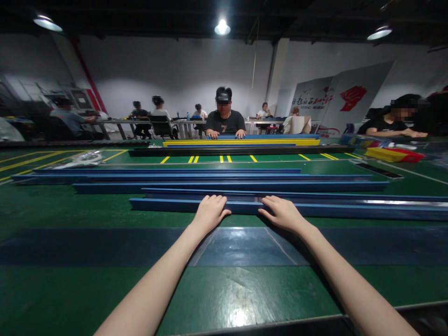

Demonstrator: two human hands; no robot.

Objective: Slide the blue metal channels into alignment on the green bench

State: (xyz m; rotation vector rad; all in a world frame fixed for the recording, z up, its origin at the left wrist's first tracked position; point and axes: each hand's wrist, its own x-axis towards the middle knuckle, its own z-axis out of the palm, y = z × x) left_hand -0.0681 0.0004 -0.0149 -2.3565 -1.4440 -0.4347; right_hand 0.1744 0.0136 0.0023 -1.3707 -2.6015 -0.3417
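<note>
A long blue U-shaped channel (241, 207) lies crosswise on the green tabletop, its open side facing up. My left hand (210, 210) is closed over its near wall, fingers hooked across the top edge and thumb along the front. To the right, my right hand (280, 211) grips the same wall in a similar way, with a short gap between the two thumbs. The fingertips of both hands are partly hidden inside the channel. Between the channel and my body, a flat, dark translucent strip (241, 245) runs across the table under my forearms.
Beyond the channel lie several more blue channels (227, 187), then a black profile (241, 150) and a yellow one (245, 142). A co-worker (226, 122) faces me with both hands on profiles. Clear plastic (84, 158) sits left; a dark flat device (378, 170) and yellow-red items (394, 154) sit right.
</note>
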